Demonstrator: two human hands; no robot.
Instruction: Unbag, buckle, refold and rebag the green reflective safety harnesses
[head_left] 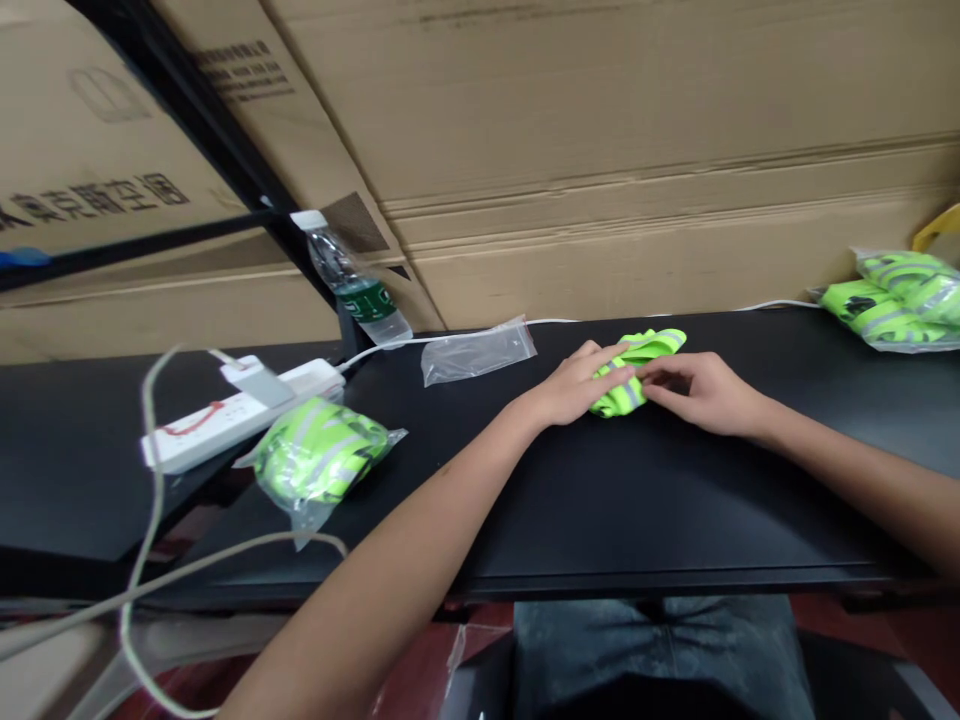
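A neon yellow-green reflective vest (651, 346) with grey stripes lies folded into a small bundle on the black table. Across its left side rests my left hand (581, 382), fingers stretched out and apart, pressing on the fabric. My right hand (697, 390) is at the bundle's right edge, with thumb and fingers pinched together on the cloth; the fingertips are partly hidden. Just left of the hands, a flat clear plastic bag (480, 352) lies on the table.
One bagged vest (319, 455) lies left, beside a white power strip (202, 425) with a plugged-in charger. More bagged vests (896, 300) lie far right. A water bottle (364, 295) leans at the back against a black frame. Cardboard (637, 120) stands behind; a loose cable (154, 500) hangs left.
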